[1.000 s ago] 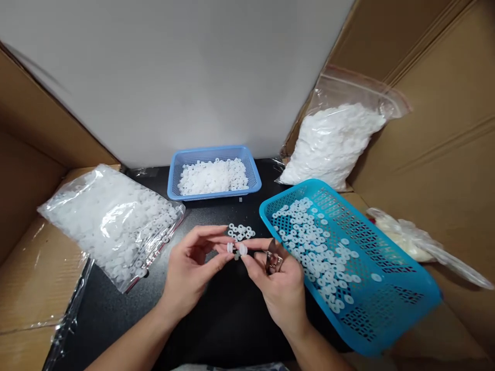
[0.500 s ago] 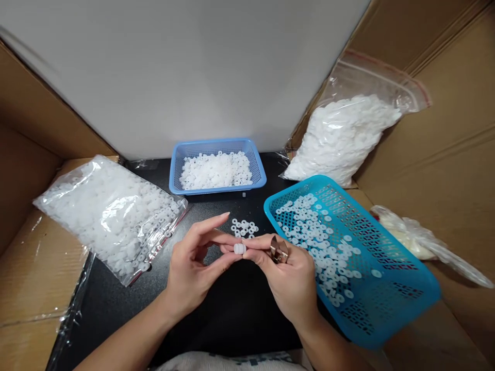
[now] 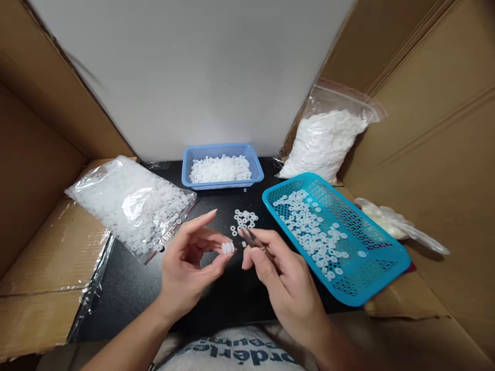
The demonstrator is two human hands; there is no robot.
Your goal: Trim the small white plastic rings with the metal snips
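Observation:
Between the thumb and fingertips of my left hand (image 3: 189,257) is a small white ribbed plastic piece (image 3: 228,248), like washers stacked side by side. My right hand (image 3: 286,278) has its fingers closed around a small pointed metal tool (image 3: 257,241), its tip toward the left; whether it is snips or tweezers I cannot tell. The tool and the white piece are a short gap apart. Just beyond both hands lies a loose pile of white plastic washers (image 3: 247,219) on the black table (image 3: 131,288).
A blue basket (image 3: 185,178) heaped with white washers stands at the back. The turquoise basket (image 3: 371,288) at right holds more. Clear bags of white pieces lie at left (image 3: 131,206) and stand at back right (image 3: 325,144). A smaller knotted bag (image 3: 390,221) sits beyond. Cardboard walls (image 3: 436,154) flank the table.
My hands have moved apart; the white piece stays in the left. The metal tool has swung from behind my right fingers to point forward. The head view has shifted.

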